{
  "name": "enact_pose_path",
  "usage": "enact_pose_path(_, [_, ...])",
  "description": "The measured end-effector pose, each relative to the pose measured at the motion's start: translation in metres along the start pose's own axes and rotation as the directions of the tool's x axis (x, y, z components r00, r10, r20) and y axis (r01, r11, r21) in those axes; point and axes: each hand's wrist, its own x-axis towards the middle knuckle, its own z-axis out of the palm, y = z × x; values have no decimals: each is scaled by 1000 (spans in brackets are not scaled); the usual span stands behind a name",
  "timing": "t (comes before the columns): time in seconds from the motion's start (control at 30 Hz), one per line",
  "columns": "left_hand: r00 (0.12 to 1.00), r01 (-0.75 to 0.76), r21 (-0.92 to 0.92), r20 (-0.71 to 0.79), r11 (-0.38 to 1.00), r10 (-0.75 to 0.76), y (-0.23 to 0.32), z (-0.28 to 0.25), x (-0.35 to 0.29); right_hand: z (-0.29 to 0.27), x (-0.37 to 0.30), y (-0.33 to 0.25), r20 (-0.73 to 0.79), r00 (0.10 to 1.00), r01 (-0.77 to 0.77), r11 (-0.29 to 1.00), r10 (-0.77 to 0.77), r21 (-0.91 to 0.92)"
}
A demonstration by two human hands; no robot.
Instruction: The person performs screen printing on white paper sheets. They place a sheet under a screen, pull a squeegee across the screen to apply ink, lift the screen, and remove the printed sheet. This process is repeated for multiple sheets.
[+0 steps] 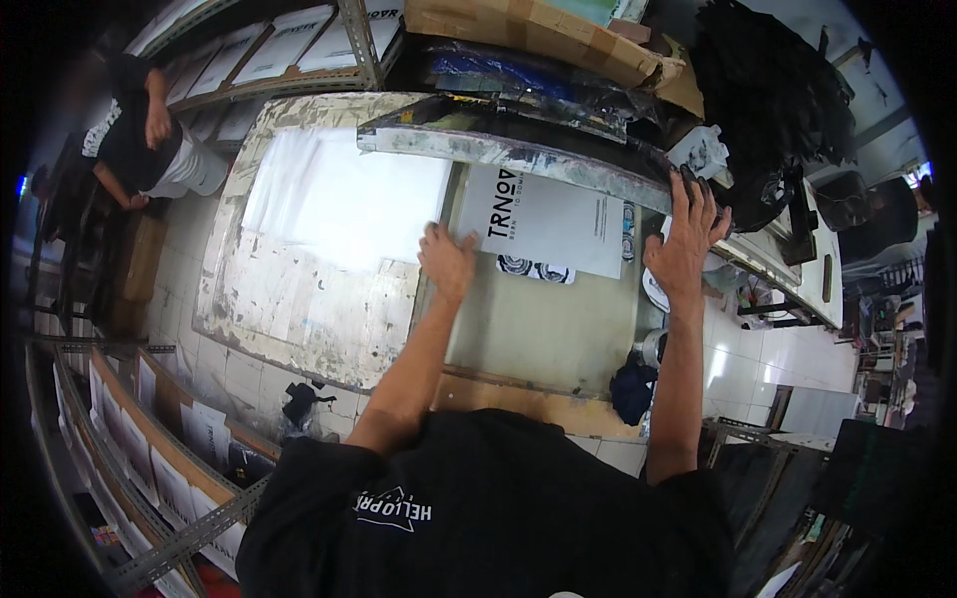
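Note:
A printing screen [518, 149] with a paint-stained frame is tilted up at the far side of the work table. My right hand [686, 234] grips the right end of this frame, fingers over its edge and thumb apart. Under it lies a white printed sheet [563, 224] with black lettering, on a glassy greenish board [543, 329]. Black-and-white round prints [536, 269] peek out below the sheet. My left hand [447, 261] is open between that sheet and a stack of blank white sheets [339, 199], fingertips near the stack's right edge.
A stained white board [309, 319] carries the blank stack. Racks of printed sheets [164, 458] stand at lower left, more shelves [289, 55] at upper left. Another person [140, 130] is at the far left. A cardboard box [538, 35] and dark cloths [768, 85] sit beyond the screen.

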Motion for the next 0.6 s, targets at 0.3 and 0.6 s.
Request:
enact_pose_path(0.3, [956, 291, -504, 135, 813, -259, 27, 24, 4, 4, 4, 0, -23, 999, -48, 999, 48, 12])
enact_pose_path(0.6, [982, 135, -608, -22, 783, -187, -5, -12, 12, 5, 9, 1, -22, 999, -51, 998, 50, -24])
